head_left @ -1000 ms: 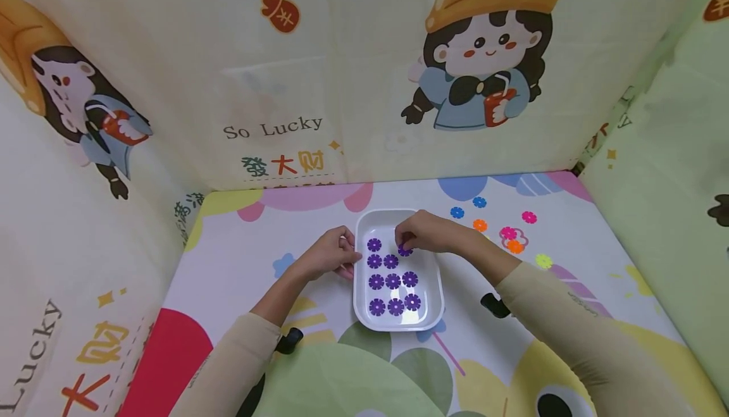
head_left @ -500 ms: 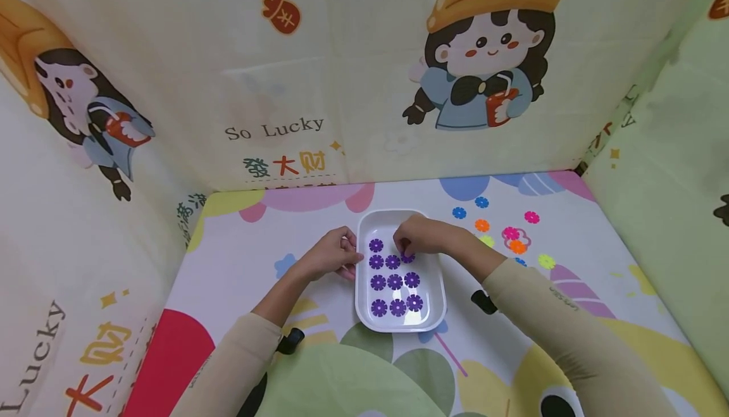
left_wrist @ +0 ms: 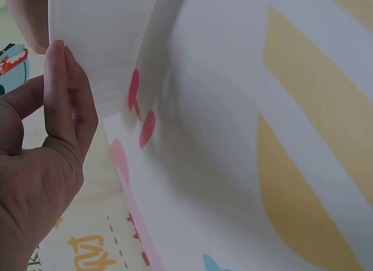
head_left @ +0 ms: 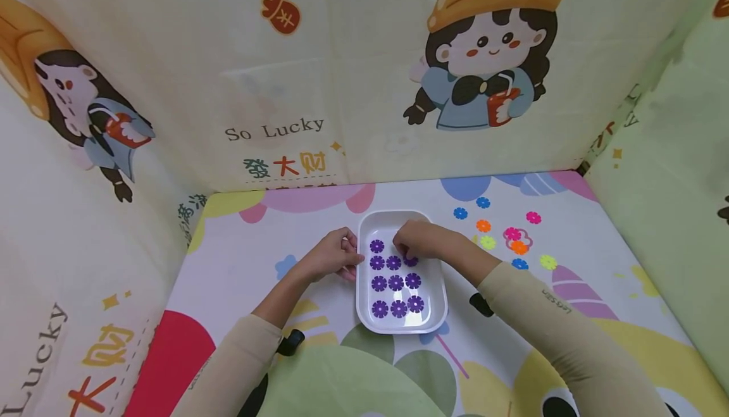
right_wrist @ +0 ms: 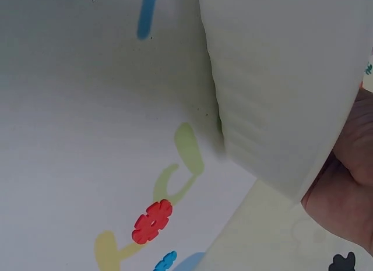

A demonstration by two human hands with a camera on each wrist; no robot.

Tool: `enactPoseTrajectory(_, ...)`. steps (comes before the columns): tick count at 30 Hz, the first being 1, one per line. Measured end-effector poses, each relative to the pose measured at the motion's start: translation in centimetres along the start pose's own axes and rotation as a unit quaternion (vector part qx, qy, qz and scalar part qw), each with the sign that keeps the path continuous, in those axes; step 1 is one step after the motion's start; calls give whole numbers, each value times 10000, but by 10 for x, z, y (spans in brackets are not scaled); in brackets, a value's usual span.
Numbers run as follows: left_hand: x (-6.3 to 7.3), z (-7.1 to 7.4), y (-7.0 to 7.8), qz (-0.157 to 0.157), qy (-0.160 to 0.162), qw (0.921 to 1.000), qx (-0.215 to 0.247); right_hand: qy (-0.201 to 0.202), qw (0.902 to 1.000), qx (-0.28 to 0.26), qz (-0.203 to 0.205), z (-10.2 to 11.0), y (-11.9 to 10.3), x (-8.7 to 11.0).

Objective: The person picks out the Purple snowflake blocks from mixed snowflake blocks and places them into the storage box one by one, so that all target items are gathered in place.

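A white rectangular tray [head_left: 387, 224] lies on the table, with purple flower-shaped discs [head_left: 395, 283] set in rows inside it. My left hand [head_left: 333, 254] pinches its left rim between thumb and fingers; the left wrist view shows the fingers against the tray's outer wall [left_wrist: 99, 44]. Reaching over the right side, my right hand [head_left: 424, 238] has its curled fingertips on a purple flower-shaped disc [head_left: 411, 261] at the right end of a row, partly covered by the fingers. In the right wrist view, the tray wall [right_wrist: 280, 78] hides those fingertips.
Right of the tray lie several loose flower-shaped discs: blue [head_left: 483, 202], orange [head_left: 483, 226], pink [head_left: 533, 217] and yellow-green [head_left: 548, 262]. A printed cloth [head_left: 239, 221] covers the table. Cartoon-printed sheets [head_left: 364, 75] rise at the back and both sides.
My right hand has lowered the purple flower-shaped disc slightly towards me, into line with two others in its row. My left hand keeps its hold on the tray rim.
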State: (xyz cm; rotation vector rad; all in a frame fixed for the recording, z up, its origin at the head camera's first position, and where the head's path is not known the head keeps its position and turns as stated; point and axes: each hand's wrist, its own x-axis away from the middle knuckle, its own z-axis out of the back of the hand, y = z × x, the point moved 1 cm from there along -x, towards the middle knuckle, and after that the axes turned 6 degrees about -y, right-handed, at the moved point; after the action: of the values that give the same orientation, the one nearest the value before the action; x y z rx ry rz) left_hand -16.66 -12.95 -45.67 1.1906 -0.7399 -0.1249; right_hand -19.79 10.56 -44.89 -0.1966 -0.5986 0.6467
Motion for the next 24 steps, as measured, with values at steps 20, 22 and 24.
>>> enactPoseTrajectory(20, 1, -2, 1, 23, 53, 10000, -61, -91, 9998, 155, 65, -1, 1, -2)
enactPoseTrajectory(22, 1, -2, 1, 12, 45, 10000, -59, -73, 9997, 199, 134, -1, 2, -1)
enactPoseTrajectory(24, 2, -2, 1, 26, 53, 10000, -38, -52, 9994, 263, 220, 0, 1, -1)
